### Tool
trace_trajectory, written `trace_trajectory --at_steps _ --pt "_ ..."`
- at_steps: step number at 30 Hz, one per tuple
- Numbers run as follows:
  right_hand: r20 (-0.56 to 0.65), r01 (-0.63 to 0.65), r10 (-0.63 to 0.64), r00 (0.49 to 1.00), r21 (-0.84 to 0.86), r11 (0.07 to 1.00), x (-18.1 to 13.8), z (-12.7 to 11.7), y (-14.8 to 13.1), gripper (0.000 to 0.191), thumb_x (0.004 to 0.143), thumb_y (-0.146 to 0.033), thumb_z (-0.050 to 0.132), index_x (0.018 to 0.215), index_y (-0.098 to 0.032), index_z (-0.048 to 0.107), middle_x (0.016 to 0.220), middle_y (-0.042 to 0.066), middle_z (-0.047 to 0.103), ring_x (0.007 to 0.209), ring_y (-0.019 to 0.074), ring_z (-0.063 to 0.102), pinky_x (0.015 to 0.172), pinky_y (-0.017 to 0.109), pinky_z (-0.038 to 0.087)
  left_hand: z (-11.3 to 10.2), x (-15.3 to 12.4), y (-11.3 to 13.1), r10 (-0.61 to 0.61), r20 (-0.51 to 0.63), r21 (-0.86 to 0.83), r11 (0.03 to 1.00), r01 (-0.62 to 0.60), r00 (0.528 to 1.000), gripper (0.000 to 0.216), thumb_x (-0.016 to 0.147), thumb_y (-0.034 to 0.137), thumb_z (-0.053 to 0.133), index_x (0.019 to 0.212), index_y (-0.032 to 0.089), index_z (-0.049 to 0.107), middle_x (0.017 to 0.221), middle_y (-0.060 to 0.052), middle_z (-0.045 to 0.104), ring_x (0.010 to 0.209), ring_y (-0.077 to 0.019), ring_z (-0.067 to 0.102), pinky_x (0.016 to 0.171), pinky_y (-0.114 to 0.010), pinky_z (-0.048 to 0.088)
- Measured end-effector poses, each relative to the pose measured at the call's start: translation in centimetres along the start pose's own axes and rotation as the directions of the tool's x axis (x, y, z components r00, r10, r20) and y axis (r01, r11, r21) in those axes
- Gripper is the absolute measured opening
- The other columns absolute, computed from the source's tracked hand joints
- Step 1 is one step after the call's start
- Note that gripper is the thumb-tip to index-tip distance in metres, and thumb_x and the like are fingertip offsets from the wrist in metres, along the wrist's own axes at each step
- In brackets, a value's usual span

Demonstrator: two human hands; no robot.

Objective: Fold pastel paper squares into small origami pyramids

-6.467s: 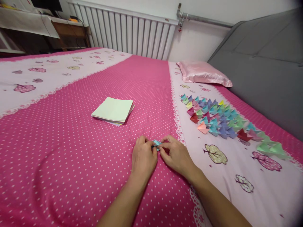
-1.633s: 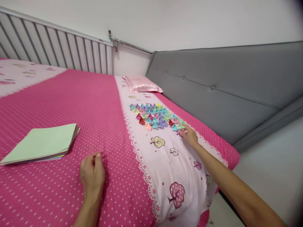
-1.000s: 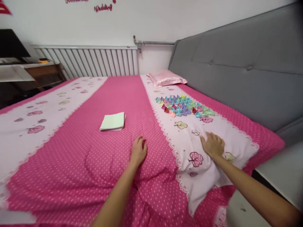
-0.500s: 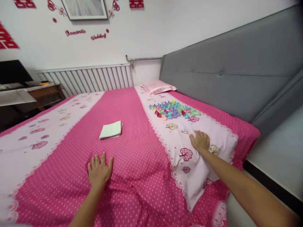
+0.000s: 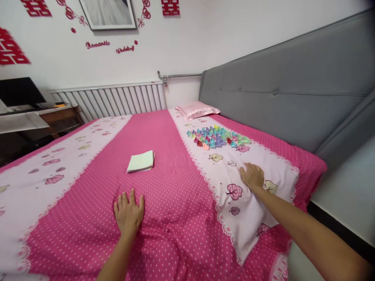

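Resting flat on the pink bed sheet (image 5: 175, 187), the left hand (image 5: 129, 212) and right hand (image 5: 252, 176) hold nothing, fingers spread open, likely to lean on.

Green-topped paper stack (image 5: 141, 161) lies flat, well left of a cluster of small coloured folded-paper pieces (image 5: 218, 137). Pink satin pillow (image 5: 197, 110) beyond the cluster, beside grey padded headboard (image 5: 278, 86). White radiator (image 5: 117, 101) along far wall; framed picture (image 5: 108, 13) above. Dark monitor (image 5: 19, 91) far left.
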State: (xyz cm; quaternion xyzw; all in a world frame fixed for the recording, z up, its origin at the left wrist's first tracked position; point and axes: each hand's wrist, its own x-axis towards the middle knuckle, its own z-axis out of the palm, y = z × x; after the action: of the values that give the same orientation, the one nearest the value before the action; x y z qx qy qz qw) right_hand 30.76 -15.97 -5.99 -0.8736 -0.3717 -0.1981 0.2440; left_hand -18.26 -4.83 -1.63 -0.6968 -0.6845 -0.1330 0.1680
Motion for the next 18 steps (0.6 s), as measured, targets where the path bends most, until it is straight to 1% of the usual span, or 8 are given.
trace_trajectory --at_steps 5,8,11,15,18 --pt "-0.008 0.007 -0.007 1.000 0.010 1.000 -0.2 -0.1 0.2 0.041 0.083 -0.033 0.044 0.110 -0.007 0.062 0.115 0.016 0.062 0.108 0.0280 0.050 0.096 0.041 0.032 0.0 -0.2 0.0 -0.001 -0.010 -0.051 0.999 0.000 1.000 0.064 0.086 0.051 0.024 0.135 0.014 0.042 0.138 -0.019 0.043 0.131 -0.0317 0.033 0.107 -0.045 0.018" --pt "-0.003 0.001 -0.001 1.000 0.023 1.000 -0.3 -0.2 0.2 0.040 0.082 -0.032 0.045 0.109 -0.008 0.062 0.113 0.016 0.063 0.106 0.0286 0.051 0.095 0.042 0.032 -0.3 -0.3 0.1 0.003 -0.014 -0.119 0.993 -0.004 1.000 0.063 0.086 0.049 0.028 0.133 0.010 0.045 0.136 -0.023 0.043 0.130 -0.0345 0.034 0.106 -0.048 0.019" --pt "0.004 -0.001 0.001 1.000 0.027 1.000 -0.4 -0.3 0.2 0.040 0.082 -0.032 0.045 0.109 -0.007 0.062 0.111 0.016 0.063 0.105 0.0283 0.051 0.094 0.042 0.033 -0.5 0.2 0.1 0.027 -0.019 -0.143 0.989 -0.029 0.999 0.063 0.085 0.047 0.033 0.131 0.007 0.046 0.135 -0.025 0.043 0.128 -0.0362 0.035 0.105 -0.051 0.019" --pt "0.011 -0.006 0.005 1.000 0.014 1.000 -0.4 -0.3 0.2 0.040 0.082 -0.031 0.046 0.109 -0.006 0.062 0.113 0.017 0.063 0.105 0.0286 0.051 0.094 0.041 0.032 -0.8 2.5 0.4 0.103 -0.034 -0.197 0.975 -0.107 0.994 0.061 0.085 0.042 0.036 0.132 0.005 0.042 0.140 -0.022 0.038 0.131 -0.0305 0.033 0.109 -0.043 0.018" --pt "0.017 -0.009 0.009 1.000 -0.003 1.000 -0.4 -0.4 0.3 0.040 0.082 -0.032 0.046 0.109 -0.008 0.063 0.113 0.016 0.063 0.105 0.0290 0.051 0.094 0.040 0.032 -0.9 5.2 1.1 0.089 -0.054 -0.259 0.961 -0.100 0.995 0.058 0.088 0.037 0.031 0.135 0.003 0.037 0.142 -0.021 0.036 0.133 -0.0269 0.031 0.109 -0.039 0.023"
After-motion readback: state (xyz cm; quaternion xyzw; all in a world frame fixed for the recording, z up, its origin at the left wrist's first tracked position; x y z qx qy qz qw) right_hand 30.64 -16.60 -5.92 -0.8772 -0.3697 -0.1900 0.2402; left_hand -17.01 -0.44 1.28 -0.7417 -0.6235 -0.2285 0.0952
